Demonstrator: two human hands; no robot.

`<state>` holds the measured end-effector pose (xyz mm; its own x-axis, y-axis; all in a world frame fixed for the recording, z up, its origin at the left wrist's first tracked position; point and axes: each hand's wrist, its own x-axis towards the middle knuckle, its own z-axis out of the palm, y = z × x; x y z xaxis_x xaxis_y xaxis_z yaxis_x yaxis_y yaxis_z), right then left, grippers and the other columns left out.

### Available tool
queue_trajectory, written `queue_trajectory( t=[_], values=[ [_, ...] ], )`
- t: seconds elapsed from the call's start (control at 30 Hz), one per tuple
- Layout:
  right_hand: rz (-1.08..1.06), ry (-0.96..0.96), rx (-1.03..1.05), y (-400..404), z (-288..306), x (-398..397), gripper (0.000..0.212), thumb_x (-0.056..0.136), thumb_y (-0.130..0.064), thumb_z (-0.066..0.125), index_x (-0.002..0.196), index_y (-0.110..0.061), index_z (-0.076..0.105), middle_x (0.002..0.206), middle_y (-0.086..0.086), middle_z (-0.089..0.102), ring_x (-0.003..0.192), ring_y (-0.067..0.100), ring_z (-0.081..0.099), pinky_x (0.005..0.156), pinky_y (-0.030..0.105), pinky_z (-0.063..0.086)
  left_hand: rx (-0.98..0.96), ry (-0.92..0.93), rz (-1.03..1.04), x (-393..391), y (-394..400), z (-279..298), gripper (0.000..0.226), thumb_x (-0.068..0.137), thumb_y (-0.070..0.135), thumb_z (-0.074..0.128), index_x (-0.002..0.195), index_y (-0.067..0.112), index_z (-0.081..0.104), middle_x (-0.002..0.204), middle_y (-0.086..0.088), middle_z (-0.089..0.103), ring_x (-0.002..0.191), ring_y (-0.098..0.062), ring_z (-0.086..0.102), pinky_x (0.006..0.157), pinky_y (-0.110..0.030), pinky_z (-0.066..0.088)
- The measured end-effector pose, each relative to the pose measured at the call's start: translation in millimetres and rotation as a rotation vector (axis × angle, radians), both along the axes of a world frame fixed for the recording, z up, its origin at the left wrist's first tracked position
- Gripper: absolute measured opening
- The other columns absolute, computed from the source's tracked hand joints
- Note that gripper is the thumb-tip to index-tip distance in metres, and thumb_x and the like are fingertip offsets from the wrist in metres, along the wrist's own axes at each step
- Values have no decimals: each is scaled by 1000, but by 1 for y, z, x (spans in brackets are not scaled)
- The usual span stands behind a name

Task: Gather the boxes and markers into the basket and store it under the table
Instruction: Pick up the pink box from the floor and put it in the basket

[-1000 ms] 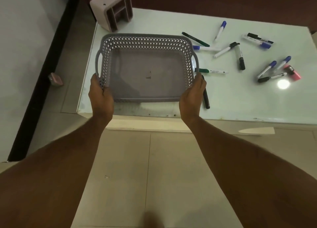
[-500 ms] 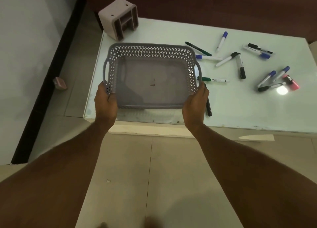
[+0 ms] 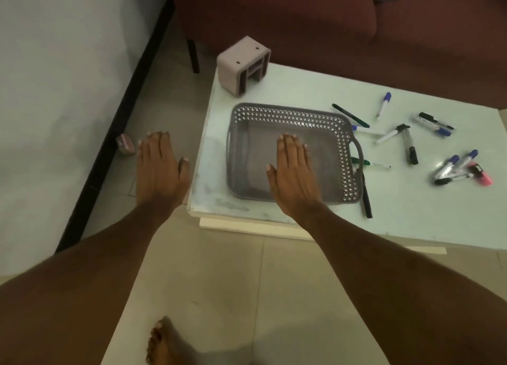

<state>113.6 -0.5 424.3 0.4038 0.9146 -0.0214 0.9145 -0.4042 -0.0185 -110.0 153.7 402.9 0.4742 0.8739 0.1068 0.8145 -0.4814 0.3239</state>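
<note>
A small pink block [image 3: 125, 147] lies on the floor by the wall, whether it counts as one of the boxes I cannot tell. The left hand [image 3: 159, 172] hovers flat over the floor, left of the table [image 3: 411, 222], fingers spread and holding nothing. On the table's far left corner a pale box [image 3: 242, 65] lies on its side, its compartments facing right. Just in front of it sits the basket [image 3: 348, 150], empty, near the table's front edge. The right hand [image 3: 295, 172] hovers over the basket's floor, palm down, fingers straight and empty.

Right of the basket the markers [image 3: 408, 145] lie scattered, one black marker [image 3: 366, 197] just beside the basket's right wall, a pink one [image 3: 481, 173] farthest right.

Gathering has not begun, by my reading: the basket is placed and ready. The next move calls for a reach right to the nearest markers, or back to the box.

The markers carry printing, too small to read.
</note>
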Motion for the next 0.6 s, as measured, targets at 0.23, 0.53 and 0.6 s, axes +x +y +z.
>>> queue_trajectory(
  t=[0.23, 0.53, 0.6],
  values=[
    [92, 26, -55, 100, 16, -89, 68, 108, -43, 17, 160, 1, 18, 167, 22, 21, 157, 36, 17, 127, 54, 20, 59, 166, -56, -84, 83, 13, 64, 104, 33, 31, 154, -6, 27, 157, -30, 36, 150, -43, 31, 127, -53, 22],
    [177, 154, -50, 213, -8, -175, 64, 109, -40, 24, 161, -3, 17, 167, 18, 23, 157, 32, 18, 129, 47, 14, 3, 174, -2, -156, 161, -10, 63, 97, 25, 57, 150, -5, 39, 151, -28, 46, 145, -43, 41, 124, -54, 30],
    [205, 173, -73, 236, -24, -186, 64, 110, -40, 24, 161, -3, 14, 168, 18, 20, 157, 32, 16, 129, 46, 11, -31, 182, 27, -164, 175, -26, 63, 96, 23, 60, 148, -5, 40, 150, -28, 48, 143, -43, 44, 123, -53, 31]
  ],
)
